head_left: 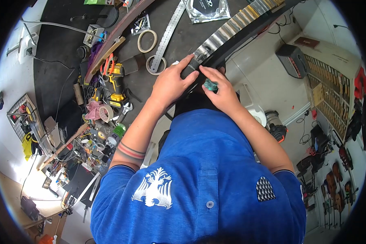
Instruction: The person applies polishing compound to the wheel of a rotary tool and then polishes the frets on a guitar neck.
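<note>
A long neck (236, 25), like a guitar fretboard with shiny silver and brownish cross bands, runs from my hands up toward the top right. My left hand (169, 83) rests at its near end, index finger and thumb on either side of a small dark piece (194, 65). I cannot tell whether the fingers grip it. Across from it, my right hand (221, 90) is curled around a marbled green object (210, 84), perhaps a tool handle, most of it hidden in the palm. The right fingertips point to the neck's edge, close to my left thumb.
A steel ruler (166, 38) and tape rolls (147, 41) lie on the dark bench left of the neck. Beyond them are a yellow drill (117, 83), orange-handled scissors (108, 67) and a wrench (126, 110). A black speaker box (290, 61) stands at right.
</note>
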Demonstrator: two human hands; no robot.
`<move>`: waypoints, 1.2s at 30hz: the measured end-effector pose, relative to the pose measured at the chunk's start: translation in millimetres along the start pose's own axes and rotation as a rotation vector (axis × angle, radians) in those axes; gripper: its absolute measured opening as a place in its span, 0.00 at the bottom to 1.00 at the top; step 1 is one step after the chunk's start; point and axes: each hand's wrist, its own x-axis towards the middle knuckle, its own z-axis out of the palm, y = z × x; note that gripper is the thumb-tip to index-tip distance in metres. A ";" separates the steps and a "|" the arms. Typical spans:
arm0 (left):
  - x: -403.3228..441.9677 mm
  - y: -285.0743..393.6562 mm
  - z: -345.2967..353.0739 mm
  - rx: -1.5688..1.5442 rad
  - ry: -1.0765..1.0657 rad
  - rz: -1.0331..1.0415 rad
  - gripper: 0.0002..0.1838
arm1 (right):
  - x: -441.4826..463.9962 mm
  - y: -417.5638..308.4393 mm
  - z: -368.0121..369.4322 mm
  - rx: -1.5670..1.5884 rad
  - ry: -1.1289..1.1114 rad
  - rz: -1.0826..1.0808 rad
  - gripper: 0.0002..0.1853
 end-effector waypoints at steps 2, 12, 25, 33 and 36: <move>0.0 -2.3 2.1 0.015 0.025 0.036 0.39 | 0.1 -0.5 2.9 0.008 0.003 -0.003 0.38; 5.1 1.9 -3.4 0.053 0.028 0.020 0.38 | 8.3 4.3 7.9 -0.001 0.014 -0.002 0.38; 2.6 5.4 -1.1 0.094 -0.025 0.059 0.37 | -4.9 3.5 -0.7 -0.040 -0.014 0.014 0.39; 3.3 3.7 1.2 0.094 -0.031 0.084 0.37 | -8.4 2.6 -1.9 -0.035 -0.010 0.019 0.38; 3.5 4.6 -0.7 0.077 -0.013 0.079 0.37 | -4.1 2.3 -1.0 -0.038 -0.011 0.018 0.39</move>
